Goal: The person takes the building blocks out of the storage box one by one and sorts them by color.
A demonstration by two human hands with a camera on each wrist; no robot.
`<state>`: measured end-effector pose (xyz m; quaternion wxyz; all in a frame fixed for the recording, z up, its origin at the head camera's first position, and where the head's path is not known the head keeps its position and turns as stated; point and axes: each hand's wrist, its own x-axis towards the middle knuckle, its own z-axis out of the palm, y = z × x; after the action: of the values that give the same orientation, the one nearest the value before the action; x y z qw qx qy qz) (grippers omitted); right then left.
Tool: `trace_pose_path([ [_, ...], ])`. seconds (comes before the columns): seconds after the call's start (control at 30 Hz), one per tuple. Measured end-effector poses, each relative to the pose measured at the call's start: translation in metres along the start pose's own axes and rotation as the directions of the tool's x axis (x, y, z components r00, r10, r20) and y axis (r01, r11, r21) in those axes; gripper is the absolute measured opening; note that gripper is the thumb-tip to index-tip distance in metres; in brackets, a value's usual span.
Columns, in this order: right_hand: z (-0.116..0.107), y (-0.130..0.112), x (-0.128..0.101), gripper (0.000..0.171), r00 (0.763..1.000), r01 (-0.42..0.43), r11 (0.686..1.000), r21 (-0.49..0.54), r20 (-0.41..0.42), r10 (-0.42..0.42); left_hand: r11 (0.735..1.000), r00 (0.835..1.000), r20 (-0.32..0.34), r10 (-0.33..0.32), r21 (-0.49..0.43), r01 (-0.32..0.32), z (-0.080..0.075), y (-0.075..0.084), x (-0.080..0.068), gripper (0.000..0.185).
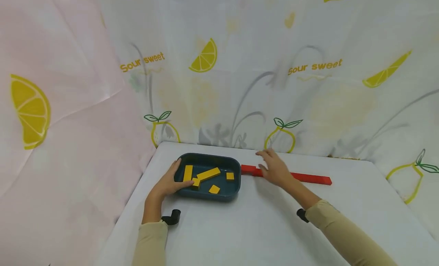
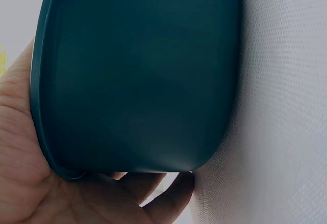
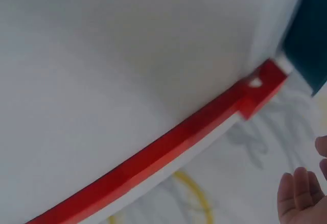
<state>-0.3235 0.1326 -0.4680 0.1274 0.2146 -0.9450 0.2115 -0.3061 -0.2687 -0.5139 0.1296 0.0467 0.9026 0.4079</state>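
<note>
A dark teal rectangular tub [image 1: 224,197] stands on the table with several yellow blocks [image 1: 208,174] loose inside it. My left hand [image 1: 166,185] grips its left end, fingers along the outer wall and thumb over the rim beside a short yellow block [image 1: 196,184]. In the left wrist view the tub's wall [image 2: 143,76] covers most of the picture. My right hand [image 1: 275,170] hovers over a long red bar [image 1: 313,178] with loosely bent fingers and holds nothing. A short red block [image 3: 263,86] sits at the bar's left end, close to the tub.
Behind the white table [image 1: 233,231] hangs a pale curtain [image 1: 240,94] printed with lemons. Another pinkish cloth [image 1: 72,155] hangs along the left side. Black wrist mounts [image 1: 172,217] show on both forearms.
</note>
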Motion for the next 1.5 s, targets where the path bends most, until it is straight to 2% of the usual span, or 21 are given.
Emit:
trace_pose_path([
  [0.13, 0.036, -0.043, 0.021, 0.04, 0.994, 0.1, 0.984, 0.149, 0.024, -0.105, 1.0, 1.0, -0.025, 0.016, -0.017, -0.017, 0.005, -0.001, 0.001, 0.117],
  [0.2, 0.052, -0.059, 0.029, 0.041, 0.986, 0.132, 0.969, 0.208, 0.072, -0.15, 1.0, 1.0, -0.024, 0.013, -0.024, -0.013, 0.007, 0.0, 0.003, 0.117],
  [0.33, 0.076, -0.08, 0.041, 0.042, 0.96, 0.154, 0.961, 0.231, 0.196, -0.201, 0.999, 1.0, -0.005, -0.018, -0.048, 0.018, 0.01, 0.002, 0.004, 0.119],
  [0.43, 0.087, -0.089, 0.05, 0.045, 0.96, 0.129, 0.961, 0.245, 0.212, -0.182, 0.999, 1.0, -0.007, -0.015, -0.04, 0.015, 0.009, 0.005, 0.003, 0.119],
  [0.53, 0.096, -0.094, 0.061, 0.049, 0.972, 0.065, 0.952, 0.299, 0.198, -0.128, 1.0, 1.0, -0.018, 0.002, -0.023, -0.003, 0.005, 0.007, 0.003, 0.119],
  [0.67, 0.109, -0.098, 0.069, 0.054, 0.962, -0.053, 0.939, 0.34, 0.269, -0.043, 1.0, 1.0, -0.014, 0.005, -0.023, -0.005, 0.001, 0.008, 0.004, 0.119],
  [0.87, 0.116, -0.103, 0.073, 0.053, 0.937, -0.146, 0.955, 0.257, 0.346, 0.05, 0.999, 1.0, -0.009, -0.002, -0.033, 0.001, -0.002, 0.007, 0.004, 0.118],
  [1.07, 0.118, -0.105, 0.075, 0.045, 0.91, -0.144, 0.963, 0.227, 0.412, 0.039, 0.998, 1.0, -0.003, -0.022, -0.055, 0.022, -0.004, 0.005, 0.002, 0.119],
  [1.3, 0.119, -0.105, 0.075, 0.042, 0.904, -0.141, 0.964, 0.226, 0.425, 0.033, 0.998, 1.0, -0.004, -0.025, -0.066, 0.024, -0.002, 0.005, 0.001, 0.115],
  [1.5, 0.126, -0.104, 0.068, 0.043, 0.902, -0.123, 0.97, 0.209, 0.431, 0.021, 0.999, 0.999, 0.009, -0.034, -0.041, 0.034, 0.004, 0.002, 0.0, 0.113],
])
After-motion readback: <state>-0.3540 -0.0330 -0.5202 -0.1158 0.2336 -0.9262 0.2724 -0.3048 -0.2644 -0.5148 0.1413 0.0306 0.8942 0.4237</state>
